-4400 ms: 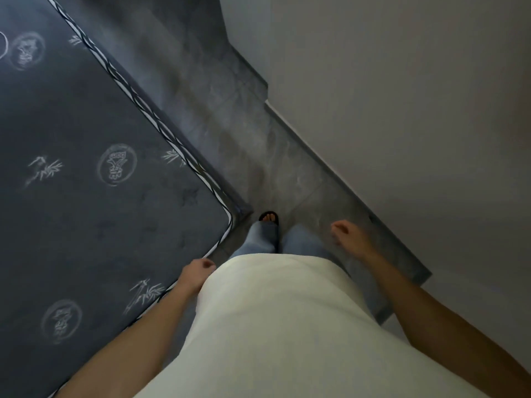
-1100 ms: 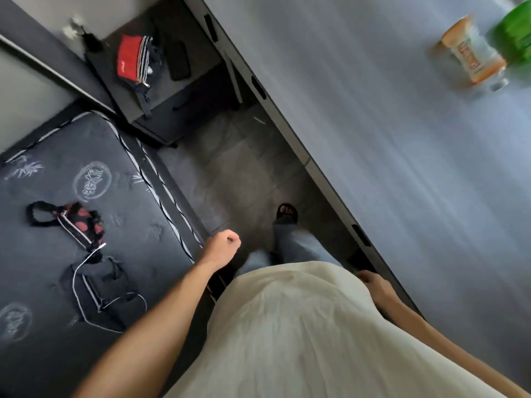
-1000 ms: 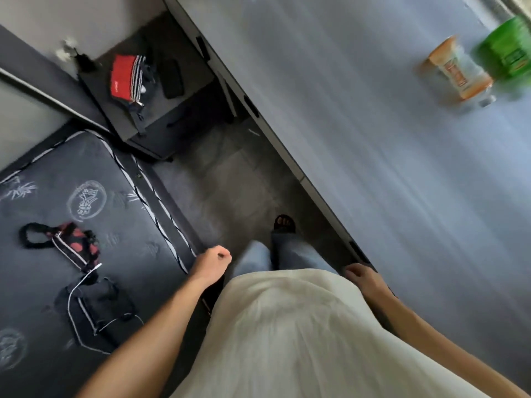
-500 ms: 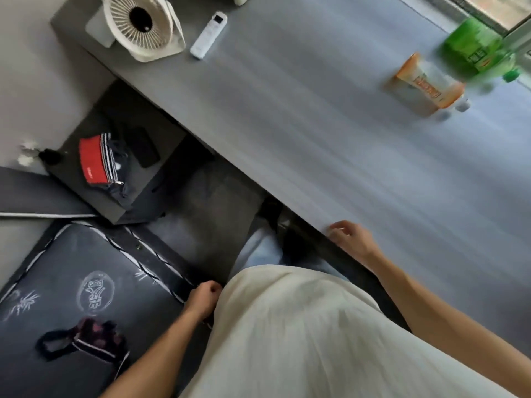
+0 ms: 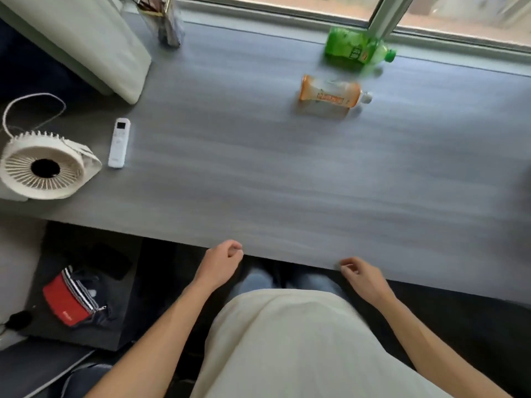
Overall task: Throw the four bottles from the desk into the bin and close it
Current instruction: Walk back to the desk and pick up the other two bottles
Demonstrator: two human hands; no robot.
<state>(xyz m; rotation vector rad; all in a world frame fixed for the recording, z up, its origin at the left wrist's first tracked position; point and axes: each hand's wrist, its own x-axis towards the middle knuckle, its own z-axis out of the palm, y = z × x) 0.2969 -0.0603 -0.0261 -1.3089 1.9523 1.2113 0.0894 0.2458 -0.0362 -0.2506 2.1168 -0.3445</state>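
Grey wood-grain desk (image 5: 258, 173) fills most of the view, window frame (image 5: 385, 15) along its far edge. Two bottles visible, both lying on their sides at far right-centre, caps pointing right. Green bottle (image 5: 357, 48) sits just below the window frame; orange-labelled bottle (image 5: 330, 94) lies just in front of it, near but not touching. Both slightly motion-blurred. The other two bottles and the bin are out of frame.

Left hand (image 5: 219, 264) at the near desk edge, fingers curled loosely into a half fist, holding nothing. Cannot tell whether it touches the edge. Right hand (image 5: 363, 278) also at the near edge, further right, fingers bent and relaxed, empty. Both hands well apart from the bottles, with bare desk between.

Left side of the desk: white desk fan (image 5: 43, 168) lying face up with its cord looped behind it, white remote control (image 5: 119, 143) just beside it to the right. A pale slab-like object (image 5: 86, 38) leans at the far-left corner; next to it a clear container (image 5: 165, 21) with contents too blurred to identify.

Below the desk edge at left, a low dark stand (image 5: 86, 311) holds a red pouch with striped zip edge (image 5: 69, 300). Person wears a cream top (image 5: 287, 346); jeans show under the desk edge between the hands.
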